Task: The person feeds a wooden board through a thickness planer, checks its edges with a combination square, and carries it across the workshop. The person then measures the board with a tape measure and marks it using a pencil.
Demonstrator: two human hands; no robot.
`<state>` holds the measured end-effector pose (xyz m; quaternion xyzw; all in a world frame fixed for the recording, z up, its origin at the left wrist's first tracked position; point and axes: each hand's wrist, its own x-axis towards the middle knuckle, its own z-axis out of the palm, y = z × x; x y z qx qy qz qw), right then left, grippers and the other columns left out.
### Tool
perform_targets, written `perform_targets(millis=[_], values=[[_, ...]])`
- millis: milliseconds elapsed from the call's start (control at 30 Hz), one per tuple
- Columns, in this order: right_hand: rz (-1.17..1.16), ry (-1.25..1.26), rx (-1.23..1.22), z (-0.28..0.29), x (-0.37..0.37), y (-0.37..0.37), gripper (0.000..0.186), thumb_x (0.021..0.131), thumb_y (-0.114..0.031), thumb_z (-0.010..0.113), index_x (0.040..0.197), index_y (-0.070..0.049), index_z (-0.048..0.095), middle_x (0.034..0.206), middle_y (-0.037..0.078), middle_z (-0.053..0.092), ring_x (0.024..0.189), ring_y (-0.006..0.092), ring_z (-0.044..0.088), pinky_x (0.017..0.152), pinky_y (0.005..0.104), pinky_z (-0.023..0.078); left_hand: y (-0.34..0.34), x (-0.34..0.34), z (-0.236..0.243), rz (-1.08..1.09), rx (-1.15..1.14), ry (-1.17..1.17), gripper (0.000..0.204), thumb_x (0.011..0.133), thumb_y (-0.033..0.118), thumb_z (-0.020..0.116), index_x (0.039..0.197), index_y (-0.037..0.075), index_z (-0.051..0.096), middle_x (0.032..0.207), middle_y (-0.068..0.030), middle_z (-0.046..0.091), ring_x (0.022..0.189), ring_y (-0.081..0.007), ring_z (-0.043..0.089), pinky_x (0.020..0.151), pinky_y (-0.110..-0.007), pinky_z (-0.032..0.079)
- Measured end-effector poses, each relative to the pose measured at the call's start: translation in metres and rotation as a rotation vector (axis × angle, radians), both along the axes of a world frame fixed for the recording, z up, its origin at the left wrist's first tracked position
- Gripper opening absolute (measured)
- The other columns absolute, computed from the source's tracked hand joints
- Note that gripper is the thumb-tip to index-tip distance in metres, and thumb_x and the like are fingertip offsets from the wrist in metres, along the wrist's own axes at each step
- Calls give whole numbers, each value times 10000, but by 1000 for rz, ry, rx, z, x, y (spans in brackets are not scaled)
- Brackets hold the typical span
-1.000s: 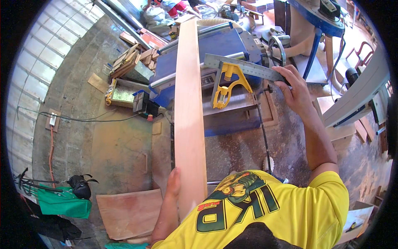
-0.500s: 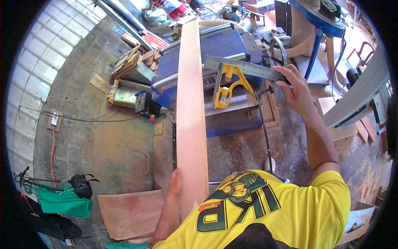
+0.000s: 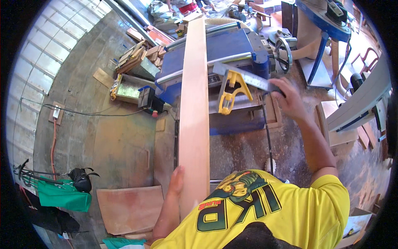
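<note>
A long, pale wooden board point(image 3: 195, 120) runs from near my body out over the blue machine. My left hand point(image 3: 176, 181) grips its left edge close to me; the fingers under the board are hidden. To the right of the board, my right hand point(image 3: 288, 97) is closed around the end of the steel rule of a combination square point(image 3: 237, 90). The square's yellow head is at the far end of the rule, raised beside the board's right edge and apart from it. The rule is slightly blurred.
Beyond the board stands the blue woodworking machine point(image 3: 228, 50) with metal rollers and a handwheel point(image 3: 283, 54). Wood offcuts point(image 3: 134, 58) lie piled to its left. A cable point(image 3: 91, 113) crosses the floor on the left. Another person point(image 3: 186, 6) is at the far top.
My right hand has lowered slightly, and the square has tilted and moved a little down and right. My left hand stays on the board. The view has shifted slightly.
</note>
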<state>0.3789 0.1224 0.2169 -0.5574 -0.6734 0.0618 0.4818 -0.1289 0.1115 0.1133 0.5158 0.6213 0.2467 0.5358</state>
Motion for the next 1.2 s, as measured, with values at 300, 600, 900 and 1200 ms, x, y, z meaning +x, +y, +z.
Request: perform_targets(millis=[300, 600, 900, 1200], values=[[337, 384, -434, -146, -79, -17, 310, 894, -91, 600, 1187, -14, 539, 1003, 143, 559, 951, 275, 561, 841, 346, 438, -16, -5, -22, 43, -132, -14, 674, 957, 569, 399, 1244, -25, 536, 1181, -106, 604, 1097, -183, 551, 966, -313, 413], [387, 130, -411, -142, -94, 9, 333, 886, -126, 592, 1214, -79, 552, 947, 165, 517, 878, 347, 537, 772, 406, 436, -35, 20, -15, 184, -337, -86, 707, 952, 620, 323, 1235, 17, 559, 1136, -88, 621, 1022, -146, 579, 862, -297, 470], [458, 82, -421, -142, -113, 14, 380, 887, -117, 590, 1263, -97, 539, 910, 165, 502, 844, 334, 532, 752, 401, 430, -48, -6, -53, 149, -316, -204, 668, 928, 649, 348, 1196, 79, 568, 962, -68, 631, 825, -166, 612, 710, -327, 522], [427, 49, -410, -137, -113, 11, 390, 895, -126, 575, 1281, -94, 526, 887, 172, 503, 825, 345, 537, 745, 415, 428, -43, -14, -54, 102, -315, -178, 657, 986, 568, 272, 1290, 35, 504, 1161, -77, 605, 1038, -149, 572, 920, -308, 444]])
